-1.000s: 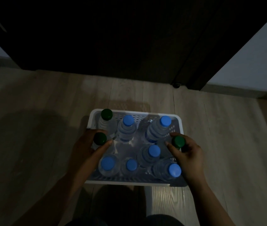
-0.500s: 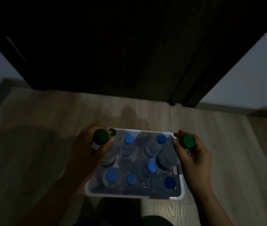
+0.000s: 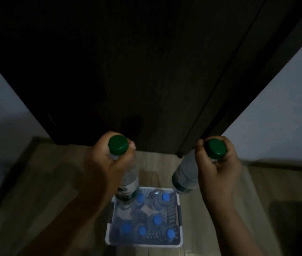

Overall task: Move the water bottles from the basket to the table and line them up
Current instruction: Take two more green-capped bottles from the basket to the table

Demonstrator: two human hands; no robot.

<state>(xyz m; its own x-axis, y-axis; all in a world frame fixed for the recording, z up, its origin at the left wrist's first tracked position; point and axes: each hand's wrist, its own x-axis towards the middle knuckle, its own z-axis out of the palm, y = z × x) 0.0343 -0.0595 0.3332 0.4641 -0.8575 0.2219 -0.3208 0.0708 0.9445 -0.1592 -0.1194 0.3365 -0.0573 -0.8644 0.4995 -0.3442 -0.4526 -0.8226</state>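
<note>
legible text: none | label (image 3: 127, 190) on left bottle (image 3: 130, 174): print too blurred to read

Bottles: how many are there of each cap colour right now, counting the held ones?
Green-cap: 2, the left bottle in the left hand and the right bottle in the right hand.
Blue-cap bottles: 6, in the basket.
Total: 8 visible.

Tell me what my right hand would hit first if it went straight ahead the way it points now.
Likely the dark wooden door or its frame: the right hand, gripping a green-capped clear plastic bottle, points at it with nothing visible between. Depth is hard to judge here.
</note>
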